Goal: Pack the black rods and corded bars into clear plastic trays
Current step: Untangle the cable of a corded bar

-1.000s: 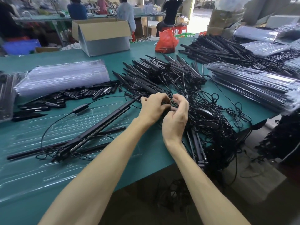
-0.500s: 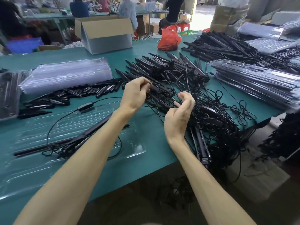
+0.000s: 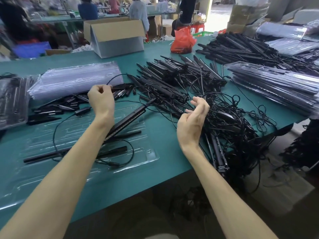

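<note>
My left hand (image 3: 101, 99) pinches a thin black cord (image 3: 117, 76) that loops up above it. The cord runs back toward the pile of corded bars (image 3: 172, 80). My right hand (image 3: 193, 121) hovers with loosely curled fingers at the edge of the tangle of cords (image 3: 233, 121) and holds nothing I can see. In front of me lies a clear plastic tray (image 3: 150, 152). One corded bar (image 3: 131, 116) slants across it, partly hidden by my left forearm. Two black rods (image 3: 112, 151) lie lower in the tray.
A stack of empty clear trays (image 3: 74, 80) sits behind short black pieces (image 3: 60, 104). Filled trays (image 3: 276, 87) are stacked at the right, another filled tray (image 3: 12, 100) at the left edge. Behind are a cardboard box (image 3: 117, 37), a red bag (image 3: 183, 42) and more rods (image 3: 250, 49).
My hands were together on the tangle. The left hand has drawn a cord out to the left and up. The right hand has come off and stays by the tangle.
</note>
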The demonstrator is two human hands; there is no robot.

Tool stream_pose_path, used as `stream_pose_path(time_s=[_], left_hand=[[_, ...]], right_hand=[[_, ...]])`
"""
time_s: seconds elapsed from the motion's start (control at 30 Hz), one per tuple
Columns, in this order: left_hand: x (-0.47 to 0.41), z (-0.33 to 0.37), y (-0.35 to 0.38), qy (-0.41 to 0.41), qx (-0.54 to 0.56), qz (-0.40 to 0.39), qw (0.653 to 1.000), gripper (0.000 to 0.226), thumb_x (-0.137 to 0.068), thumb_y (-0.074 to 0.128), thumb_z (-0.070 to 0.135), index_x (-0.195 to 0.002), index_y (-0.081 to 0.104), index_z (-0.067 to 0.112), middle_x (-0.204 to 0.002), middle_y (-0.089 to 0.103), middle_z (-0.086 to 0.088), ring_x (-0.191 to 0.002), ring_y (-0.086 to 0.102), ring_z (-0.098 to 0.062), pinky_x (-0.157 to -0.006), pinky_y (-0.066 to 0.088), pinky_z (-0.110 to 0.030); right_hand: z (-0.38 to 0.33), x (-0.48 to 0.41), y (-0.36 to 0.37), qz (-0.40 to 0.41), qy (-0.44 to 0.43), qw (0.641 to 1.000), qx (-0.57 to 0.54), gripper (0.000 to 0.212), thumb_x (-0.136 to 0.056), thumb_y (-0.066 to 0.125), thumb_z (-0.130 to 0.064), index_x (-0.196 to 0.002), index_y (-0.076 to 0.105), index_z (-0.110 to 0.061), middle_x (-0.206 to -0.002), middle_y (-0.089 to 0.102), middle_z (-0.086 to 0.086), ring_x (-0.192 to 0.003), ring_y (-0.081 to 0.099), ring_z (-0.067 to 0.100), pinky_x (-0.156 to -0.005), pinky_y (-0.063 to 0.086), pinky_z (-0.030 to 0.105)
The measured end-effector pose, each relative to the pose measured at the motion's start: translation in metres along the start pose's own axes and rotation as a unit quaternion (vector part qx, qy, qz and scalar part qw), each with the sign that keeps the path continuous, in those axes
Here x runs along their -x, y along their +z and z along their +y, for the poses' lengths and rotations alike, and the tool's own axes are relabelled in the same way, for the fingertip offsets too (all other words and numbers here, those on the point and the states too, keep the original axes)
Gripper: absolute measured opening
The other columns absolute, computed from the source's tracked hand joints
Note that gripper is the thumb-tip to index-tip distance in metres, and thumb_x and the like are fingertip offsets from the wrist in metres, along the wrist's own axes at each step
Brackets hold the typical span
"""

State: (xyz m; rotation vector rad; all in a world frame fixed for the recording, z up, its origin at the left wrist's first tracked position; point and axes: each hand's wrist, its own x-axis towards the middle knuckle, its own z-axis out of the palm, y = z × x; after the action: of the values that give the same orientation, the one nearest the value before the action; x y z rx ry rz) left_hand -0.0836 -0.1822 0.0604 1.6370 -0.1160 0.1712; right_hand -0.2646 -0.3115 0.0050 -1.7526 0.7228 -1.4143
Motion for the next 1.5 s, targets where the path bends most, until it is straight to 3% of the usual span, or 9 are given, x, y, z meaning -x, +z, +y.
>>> stream_pose_path(time_s=[0.1,0.2,0.37,0.53,0.7,0.83,1.1,1.33,1.5], left_hand=[[-0.002,-0.005,-0.028,0.029,-0.067,-0.092,0.993,0.018,-0.095,0.055,0.016,-0.095,0.073,0.012,-0.076,0.064,0.0,-0.062,0.051,-0.016,-0.062,0.04,-0.03],[0.001,-0.006,-0.052,0.052,-0.125,-0.2,0.97,0.013,-0.095,0.062,0.014,-0.097,0.074,0.01,-0.077,0.072,-0.002,-0.053,0.059,-0.011,-0.053,0.043,-0.023],[0.008,-0.009,-0.088,0.157,-0.313,-0.321,0.88,0.018,-0.091,0.073,0.026,-0.106,0.076,0.015,-0.095,0.075,0.001,-0.087,0.069,-0.016,-0.083,0.054,-0.029],[0.026,-0.015,-0.114,0.163,-0.434,-0.396,0.793,0.063,-0.084,0.077,0.043,-0.138,0.056,0.017,-0.123,0.066,-0.002,-0.11,0.062,-0.019,-0.102,0.047,-0.035],[0.032,-0.017,-0.131,0.213,-0.5,-0.355,0.76,0.05,-0.089,0.071,0.047,-0.13,0.064,0.019,-0.129,0.056,-0.006,-0.118,0.055,-0.025,-0.104,0.044,-0.041],[0.039,-0.017,-0.136,0.242,-0.522,-0.329,0.749,0.036,-0.091,0.072,0.036,-0.122,0.066,0.018,-0.121,0.056,-0.001,-0.106,0.057,-0.022,-0.083,0.044,-0.032],[0.023,-0.002,-0.172,0.337,-0.486,-0.202,0.781,0.023,-0.091,0.067,0.012,-0.113,0.068,0.019,-0.107,0.072,-0.002,-0.097,0.066,-0.027,-0.086,0.052,-0.041],[0.008,-0.024,-0.213,0.485,-0.472,-0.118,0.727,0.026,-0.086,0.073,0.0,-0.11,0.071,0.008,-0.107,0.074,-0.003,-0.097,0.069,-0.028,-0.09,0.048,-0.045],[0.008,-0.048,-0.228,0.461,-0.483,-0.159,0.727,0.028,-0.084,0.077,0.003,-0.111,0.072,0.01,-0.111,0.074,-0.001,-0.097,0.07,-0.025,-0.09,0.048,-0.042]], right_hand=[[0.001,0.0,0.001,-0.021,-0.027,0.999,0.012,0.053,-0.083,0.037,0.022,-0.133,0.044,0.005,-0.144,0.036,0.016,-0.121,0.051,0.019,-0.095,0.05,0.026],[0.001,0.003,0.003,-0.066,-0.073,0.994,0.038,0.048,-0.085,0.04,0.019,-0.13,0.049,0.003,-0.142,0.04,0.015,-0.116,0.053,0.017,-0.093,0.046,0.016],[0.001,0.013,0.006,-0.172,-0.162,0.963,0.127,0.034,-0.091,0.047,0.011,-0.123,0.056,0.002,-0.135,0.048,0.013,-0.118,0.052,0.016,-0.099,0.046,0.02],[-0.001,0.022,0.008,-0.274,-0.259,0.912,0.163,0.022,-0.098,0.052,-0.004,-0.118,0.061,0.001,-0.12,0.059,0.012,-0.112,0.056,0.024,-0.094,0.053,0.037],[-0.005,0.027,0.006,-0.348,-0.328,0.869,0.123,0.024,-0.1,0.057,-0.024,-0.112,0.068,-0.006,-0.112,0.066,0.003,-0.109,0.057,0.02,-0.092,0.052,0.034],[-0.006,0.027,0.006,-0.433,-0.334,0.826,0.138,0.03,-0.099,0.056,-0.04,-0.108,0.073,-0.017,-0.114,0.066,-0.008,-0.113,0.053,0.013,-0.093,0.049,0.03],[-0.002,0.025,0.006,-0.441,-0.298,0.835,0.141,0.019,-0.097,0.06,-0.031,-0.108,0.073,-0.021,-0.112,0.067,-0.015,-0.114,0.05,0.008,-0.097,0.047,0.03],[-0.001,0.026,0.006,-0.442,-0.296,0.835,0.14,0.017,-0.097,0.06,-0.025,-0.107,0.073,-0.022,-0.111,0.066,-0.018,-0.112,0.05,0.008,-0.094,0.048,0.028],[0.001,0.025,0.006,-0.443,-0.296,0.835,0.135,0.015,-0.097,0.06,-0.022,-0.105,0.073,-0.023,-0.11,0.066,-0.018,-0.111,0.051,0.008,-0.093,0.048,0.029]])
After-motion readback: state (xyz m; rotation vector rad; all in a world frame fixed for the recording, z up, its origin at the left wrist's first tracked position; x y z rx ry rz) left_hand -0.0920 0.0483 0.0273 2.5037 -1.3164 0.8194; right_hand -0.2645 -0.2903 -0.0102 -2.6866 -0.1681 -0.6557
